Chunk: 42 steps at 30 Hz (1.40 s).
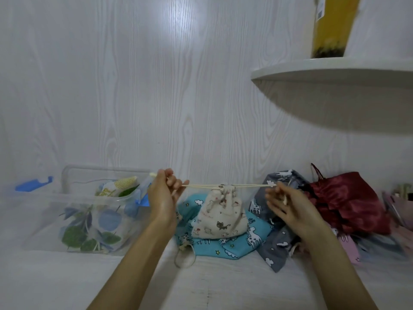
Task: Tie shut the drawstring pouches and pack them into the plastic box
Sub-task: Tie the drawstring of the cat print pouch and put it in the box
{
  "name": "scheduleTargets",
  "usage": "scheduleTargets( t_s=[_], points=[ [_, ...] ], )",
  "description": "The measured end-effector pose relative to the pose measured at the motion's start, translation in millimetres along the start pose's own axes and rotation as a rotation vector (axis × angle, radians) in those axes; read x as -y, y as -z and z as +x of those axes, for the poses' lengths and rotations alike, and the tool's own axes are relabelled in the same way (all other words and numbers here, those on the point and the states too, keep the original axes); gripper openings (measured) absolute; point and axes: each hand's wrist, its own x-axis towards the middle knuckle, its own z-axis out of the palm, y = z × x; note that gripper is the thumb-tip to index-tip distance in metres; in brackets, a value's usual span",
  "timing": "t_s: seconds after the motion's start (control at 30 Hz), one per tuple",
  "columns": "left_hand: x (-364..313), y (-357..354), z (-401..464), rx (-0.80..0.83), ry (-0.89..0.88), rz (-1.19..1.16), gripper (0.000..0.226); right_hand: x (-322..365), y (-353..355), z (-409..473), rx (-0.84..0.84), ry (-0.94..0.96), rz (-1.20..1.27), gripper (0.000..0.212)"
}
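Left hand and right hand each curl fingers round one end of the cream drawstring, pulled taut sideways, right grip blurred so probably a pinch. Cream cat-print pouch hangs cinched between them over a blue unicorn pouch mid-surface; grey pouch and dark red pouch lie right. Clear plastic box at left edge holds a leaf-print pouch; a wall shelf is behind.
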Motion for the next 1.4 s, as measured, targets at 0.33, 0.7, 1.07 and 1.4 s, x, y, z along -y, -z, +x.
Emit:
scheduleTargets(
  t_s=[0.33,0.7,1.07,1.4],
  points=[
    [-2,6,10,0.135,0.057,0.432,0.036,2,-17,5,0.090,0.250,-1.268,0.023],
    [18,10,13,0.238,0.268,1.033,0.070,-28,-52,-4,0.716,0.161,-1.451,0.040],
    [-18,19,3,0.540,0.339,1.707,0.045,-25,-45,0,0.262,0.311,-1.108,0.030],
    [25,6,-2,0.334,-0.233,1.439,0.028,-12,-39,-6,0.438,0.265,-1.045,0.025]
  ],
)
